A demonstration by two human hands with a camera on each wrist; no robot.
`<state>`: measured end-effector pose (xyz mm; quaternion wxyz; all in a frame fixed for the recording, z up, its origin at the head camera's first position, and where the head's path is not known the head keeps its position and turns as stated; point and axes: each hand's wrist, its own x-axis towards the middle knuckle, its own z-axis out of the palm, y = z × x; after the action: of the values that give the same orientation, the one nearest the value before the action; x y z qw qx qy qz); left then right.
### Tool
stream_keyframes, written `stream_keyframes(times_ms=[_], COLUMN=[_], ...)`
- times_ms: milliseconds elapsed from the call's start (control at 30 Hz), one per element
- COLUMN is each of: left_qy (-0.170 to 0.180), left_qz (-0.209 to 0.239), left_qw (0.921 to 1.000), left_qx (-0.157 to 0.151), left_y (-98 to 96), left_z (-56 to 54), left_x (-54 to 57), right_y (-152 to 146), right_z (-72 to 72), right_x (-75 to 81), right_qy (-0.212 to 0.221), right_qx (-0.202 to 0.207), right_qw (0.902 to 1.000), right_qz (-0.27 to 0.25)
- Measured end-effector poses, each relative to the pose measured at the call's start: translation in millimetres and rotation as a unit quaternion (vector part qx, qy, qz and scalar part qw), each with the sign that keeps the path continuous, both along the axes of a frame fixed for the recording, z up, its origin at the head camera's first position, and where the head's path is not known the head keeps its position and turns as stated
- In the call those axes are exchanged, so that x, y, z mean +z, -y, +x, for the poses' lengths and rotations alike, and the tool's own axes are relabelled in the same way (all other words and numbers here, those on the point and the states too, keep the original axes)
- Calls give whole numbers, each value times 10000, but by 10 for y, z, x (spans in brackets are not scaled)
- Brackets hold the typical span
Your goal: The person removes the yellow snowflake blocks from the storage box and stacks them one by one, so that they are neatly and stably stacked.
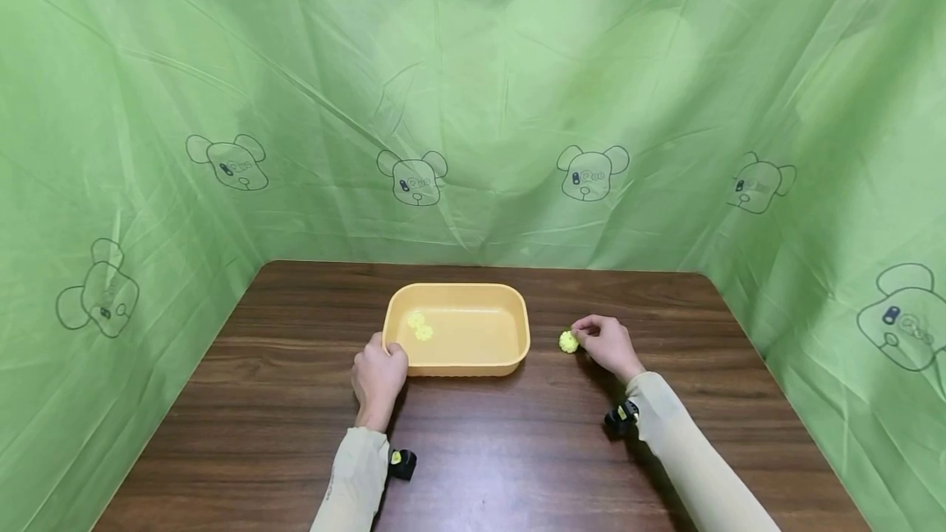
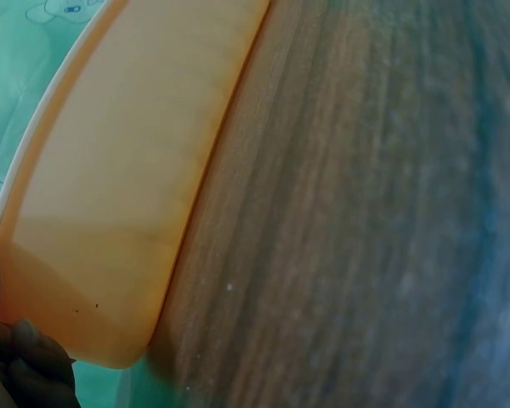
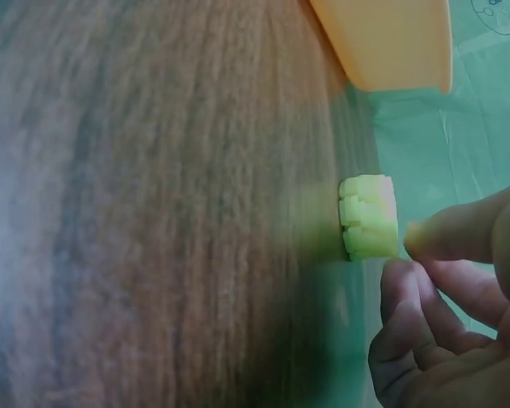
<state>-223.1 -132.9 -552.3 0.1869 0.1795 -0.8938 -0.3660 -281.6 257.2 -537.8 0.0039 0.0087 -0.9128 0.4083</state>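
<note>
My left hand (image 1: 379, 376) grips the near left corner of a shallow yellow-orange plastic tray (image 1: 473, 369), thumb over the rim. In the left wrist view, fingers curl at the end of the tray (image 2: 110, 170). Inside, at the left, lie bright yellow flower-shaped pieces (image 1: 423, 332). Right of the tray, my right hand (image 1: 608, 345) pinches the edge of another yellow flower-shaped piece (image 1: 567, 342) with thumb and fingertips. Seen from the right wrist, this piece (image 3: 370, 217) is thick with a scalloped side and sits at the table surface.
A dark wood-grain table (image 1: 473, 442) carries the tray. Green cloth (image 1: 502, 220) printed with bear heads hangs around its back and sides. Each wrist wears a small black camera (image 1: 622, 417).
</note>
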Motion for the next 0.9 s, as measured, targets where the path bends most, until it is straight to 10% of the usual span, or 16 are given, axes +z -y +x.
stream_keyframes(times_ms=[900], left_qy=[34], left_qz=[-3], left_qw=[10000], left_qx=[11], left_y=[-7], left_z=[10], left_x=[3], right_y=[-3], right_z=[-2], right_x=[-67], right_qy=[-151], right_qx=[152], right_qw=[9996], right_qz=[172])
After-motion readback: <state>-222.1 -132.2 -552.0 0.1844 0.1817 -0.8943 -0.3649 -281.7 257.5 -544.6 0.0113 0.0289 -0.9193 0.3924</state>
